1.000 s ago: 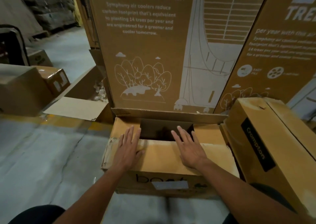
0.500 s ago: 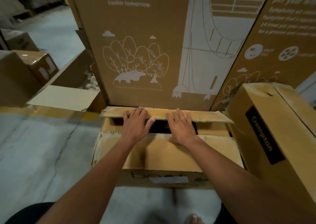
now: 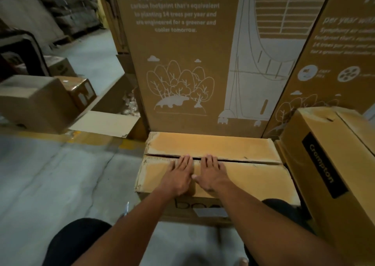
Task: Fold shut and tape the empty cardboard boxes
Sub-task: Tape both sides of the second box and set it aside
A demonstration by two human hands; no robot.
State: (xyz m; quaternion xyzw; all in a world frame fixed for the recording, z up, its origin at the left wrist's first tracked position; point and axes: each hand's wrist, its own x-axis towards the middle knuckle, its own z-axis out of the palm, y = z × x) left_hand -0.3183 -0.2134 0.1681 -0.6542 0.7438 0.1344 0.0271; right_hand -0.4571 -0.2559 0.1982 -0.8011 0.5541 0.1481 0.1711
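A brown cardboard box with dark lettering on its front stands on the floor before me. Its far flap and near flap lie flat, meeting at a narrow dark seam across the top. My left hand lies flat on the near flap, fingers straight, tips at the seam. My right hand presses flat beside it, thumbs nearly touching. No tape is visible on the seam.
A tilted Crompton box leans close on the right. Tall air-cooler cartons stand right behind the box. To the left are a loose cardboard sheet, several smaller boxes, and bare concrete floor.
The far flap, raised and held by both hands half a second ago, has come down flat onto the box. My hands have slid back toward me onto the near flap.
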